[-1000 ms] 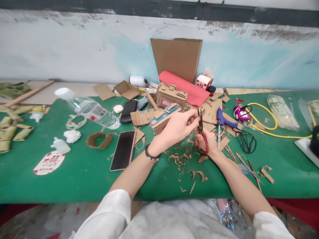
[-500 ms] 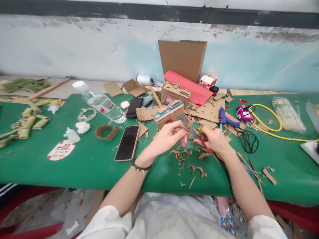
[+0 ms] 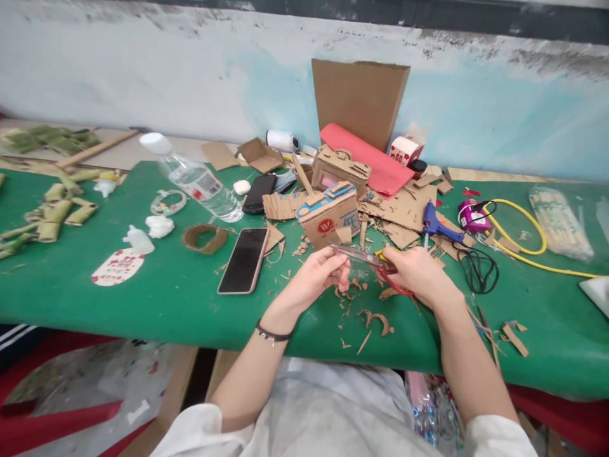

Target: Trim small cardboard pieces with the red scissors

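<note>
- Over the green-covered table (image 3: 176, 304), a pair of scissors (image 3: 364, 256) with red and yellow handles is held between the two hands, its long axis running nearly sideways and its blades pointed left.
- The handles are gripped by the right hand (image 3: 419, 273), whose fingers are wrapped around them.
- At the blade tips, the fingertips of the left hand (image 3: 314, 277) are brought together; whether a scrap is pinched there cannot be told.
- Just beyond the left hand, and farther from the right, a boxy cardboard model (image 3: 339, 219) is seen.
- On its front, a round red logo (image 3: 325, 225) with a W-like mark is printed, beside blue characters of which one seems to be 低.
- On the oval card (image 3: 117, 270) and the small flowered box (image 3: 404, 150), red characters are printed; they cannot be read with certainty.
- On the water bottle (image 3: 207, 187), a label is carried, too small to be read.
</note>
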Available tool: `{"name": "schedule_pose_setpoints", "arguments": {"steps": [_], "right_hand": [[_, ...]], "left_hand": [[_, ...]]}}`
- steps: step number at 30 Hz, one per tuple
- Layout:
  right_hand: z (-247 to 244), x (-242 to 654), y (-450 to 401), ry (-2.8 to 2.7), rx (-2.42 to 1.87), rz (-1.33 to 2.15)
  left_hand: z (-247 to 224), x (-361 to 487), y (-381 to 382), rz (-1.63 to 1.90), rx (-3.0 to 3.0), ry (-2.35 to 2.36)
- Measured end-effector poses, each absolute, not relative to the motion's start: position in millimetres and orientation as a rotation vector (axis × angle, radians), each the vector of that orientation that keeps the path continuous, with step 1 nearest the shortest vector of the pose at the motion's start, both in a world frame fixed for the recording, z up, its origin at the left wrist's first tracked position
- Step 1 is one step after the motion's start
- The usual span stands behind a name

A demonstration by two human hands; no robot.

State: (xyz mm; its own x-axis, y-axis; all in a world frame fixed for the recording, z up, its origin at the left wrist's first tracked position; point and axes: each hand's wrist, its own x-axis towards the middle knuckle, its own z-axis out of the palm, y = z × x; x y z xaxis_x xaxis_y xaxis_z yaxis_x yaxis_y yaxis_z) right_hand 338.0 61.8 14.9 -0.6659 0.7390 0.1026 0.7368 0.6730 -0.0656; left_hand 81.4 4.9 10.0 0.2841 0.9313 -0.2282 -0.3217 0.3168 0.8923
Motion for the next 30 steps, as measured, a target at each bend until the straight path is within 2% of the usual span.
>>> {"name": "schedule_pose_setpoints", "arguments": {"steps": [5, 12, 17, 25, 30], "right_hand": [[12, 343, 68, -2.624, -1.192, 0.012], [3, 361, 90, -2.108, -1.276, -0.128], [-1, 365, 97, -1.958, -1.310, -0.161], [-18, 358, 103, -2.001, -1.355, -0.260], [-23, 357, 103, -2.036, -1.361, -0.296]], "left_hand": [[8, 86, 0, 0.886, 0.944, 0.877], [-5, 100, -9, 0.704, 2.076, 1.623], [-1, 119, 8, 0.420, 2.264, 1.932], [14, 161, 58, -0.111, 2.391, 1.834], [11, 149, 60, -0.079, 2.418, 1.805]]}}
